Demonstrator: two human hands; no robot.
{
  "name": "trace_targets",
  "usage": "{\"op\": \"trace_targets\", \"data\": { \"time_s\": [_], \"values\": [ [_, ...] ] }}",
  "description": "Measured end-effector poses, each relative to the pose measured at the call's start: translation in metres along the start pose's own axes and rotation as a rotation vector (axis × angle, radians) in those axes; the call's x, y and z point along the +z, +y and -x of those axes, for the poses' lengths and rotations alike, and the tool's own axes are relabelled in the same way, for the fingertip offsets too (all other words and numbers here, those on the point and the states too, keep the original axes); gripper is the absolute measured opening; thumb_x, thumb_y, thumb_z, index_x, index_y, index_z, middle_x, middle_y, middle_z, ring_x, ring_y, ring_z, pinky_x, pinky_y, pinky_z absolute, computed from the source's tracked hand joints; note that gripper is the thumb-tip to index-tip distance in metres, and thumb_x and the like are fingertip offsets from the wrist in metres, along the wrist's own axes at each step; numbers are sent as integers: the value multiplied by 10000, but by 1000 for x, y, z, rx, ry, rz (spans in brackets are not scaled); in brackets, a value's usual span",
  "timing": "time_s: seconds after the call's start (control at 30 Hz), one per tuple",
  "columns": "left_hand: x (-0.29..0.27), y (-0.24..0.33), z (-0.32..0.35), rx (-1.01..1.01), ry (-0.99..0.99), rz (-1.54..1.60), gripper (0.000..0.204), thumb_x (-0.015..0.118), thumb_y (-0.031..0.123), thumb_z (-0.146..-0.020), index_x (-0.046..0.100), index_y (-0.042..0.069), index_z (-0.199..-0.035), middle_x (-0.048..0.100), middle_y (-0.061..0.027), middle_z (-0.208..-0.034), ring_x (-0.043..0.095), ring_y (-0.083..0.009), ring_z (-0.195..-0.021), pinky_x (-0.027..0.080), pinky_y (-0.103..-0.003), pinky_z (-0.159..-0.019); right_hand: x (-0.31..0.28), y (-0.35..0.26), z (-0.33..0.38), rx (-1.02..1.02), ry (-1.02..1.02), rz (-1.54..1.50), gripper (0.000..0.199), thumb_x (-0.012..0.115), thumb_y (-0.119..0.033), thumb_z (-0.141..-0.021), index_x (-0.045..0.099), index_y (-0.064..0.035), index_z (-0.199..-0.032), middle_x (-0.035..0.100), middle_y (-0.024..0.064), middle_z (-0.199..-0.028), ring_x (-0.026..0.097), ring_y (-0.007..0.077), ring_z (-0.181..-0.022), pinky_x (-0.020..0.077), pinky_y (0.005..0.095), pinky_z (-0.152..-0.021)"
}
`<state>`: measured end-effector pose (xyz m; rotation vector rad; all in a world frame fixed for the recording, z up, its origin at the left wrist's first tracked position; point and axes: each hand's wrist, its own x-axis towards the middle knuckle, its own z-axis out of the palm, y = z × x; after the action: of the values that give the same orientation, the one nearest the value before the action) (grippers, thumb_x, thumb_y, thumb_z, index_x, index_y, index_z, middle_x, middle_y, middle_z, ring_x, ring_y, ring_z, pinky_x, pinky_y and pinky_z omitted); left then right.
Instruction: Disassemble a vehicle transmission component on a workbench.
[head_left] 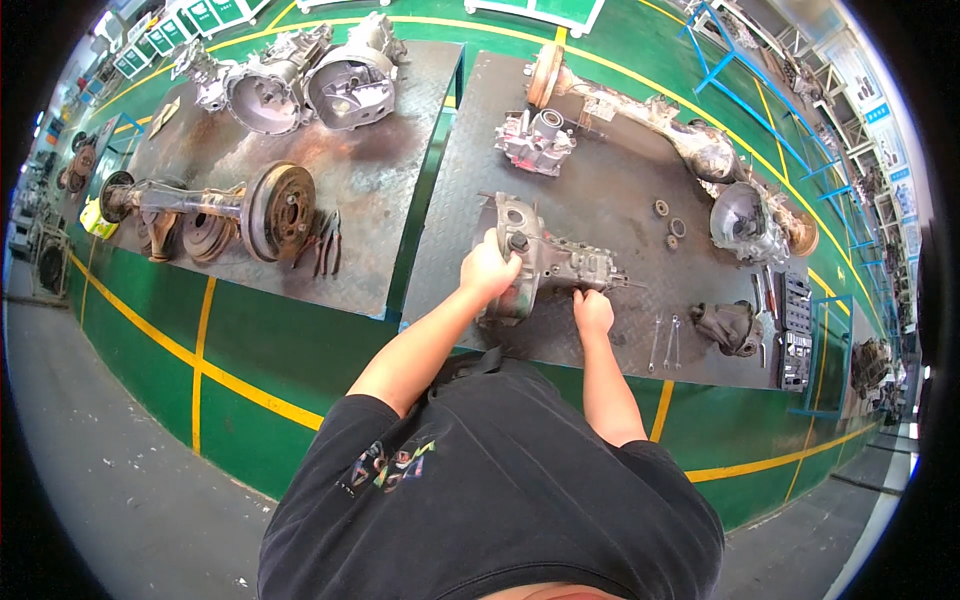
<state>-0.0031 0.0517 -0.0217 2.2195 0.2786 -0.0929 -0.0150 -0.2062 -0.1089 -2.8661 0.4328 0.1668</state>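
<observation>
A grey metal gearbox (575,265) lies on its side on the dark table (450,235), right in front of the person. Its wide end is at the left and its thin end points right. The left hand (490,268) is on the wide end. Its fingers are bent and closed on the metal, just beside a dark round knob (519,241). The right hand (594,314) is low, at the near side of the thin part. Its fingers are curled in and go under the edge, so I cannot tell how tightly they hold on.

The gearbox is hard and lumpy, with ridges and a round hole on top. A thin rod (630,284) pokes out of its right end. The table top is metal, with a bumpy pattern and dull, worn marks.

Near the right hand lie shiny, skinny wrenches (655,345). Past the gearbox are small round metal rings (677,228) and a chunky silver casing (537,142). A long, rusty axle (690,140) lies along the far side. Farther right sit a dark, lumpy housing (728,327) and a black tool case (796,345) with little slots.
</observation>
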Motion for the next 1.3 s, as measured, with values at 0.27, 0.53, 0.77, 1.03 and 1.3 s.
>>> {"op": "trace_targets", "data": {
  "time_s": [0.27,0.53,0.77,1.03,1.3],
  "values": [
    [1,-3,-2,-26,14,-7,536,646,344,-829,504,29,-1239,694,-262,-998,668,-438,-970,520,-505,-870,12,-1,4,-31,101,-53,325,650,-350,-882,709,-33,-846,720,184,-869,695,371,-867,547,481,-772],
    [-1,7,0,-28,-8,31,549,637,346,-825,521,24,-1254,686,-275,-1028,657,-447,-994,514,-507,-886,28,17,-4,-146,161,-63,291,661,-312,-883,700,-38,-975,725,156,-912,693,352,-883,543,464,-784],
    [-5,5,0,-52,-27,10,538,633,346,-832,523,32,-1255,688,-268,-1030,657,-440,-1003,514,-496,-899,9,3,8,30,89,-152,296,682,-329,-864,717,-47,-945,725,125,-836,701,339,-835,544,447,-748],
    [-4,7,1,-57,-21,16,515,637,341,-833,527,40,-1236,687,-271,-1028,657,-444,-1003,516,-499,-901,35,18,6,-145,311,-189,268,694,-305,-864,723,-45,-926,719,145,-834,696,347,-829,540,452,-752],
    [-3,9,0,-59,-27,6,500,630,331,-840,526,39,-1233,685,-271,-1035,652,-440,-1017,510,-495,-914,32,25,-2,-91,94,-142,263,690,-280,-874,697,-37,-976,712,154,-892,686,344,-866,532,450,-761]
  ]
}}
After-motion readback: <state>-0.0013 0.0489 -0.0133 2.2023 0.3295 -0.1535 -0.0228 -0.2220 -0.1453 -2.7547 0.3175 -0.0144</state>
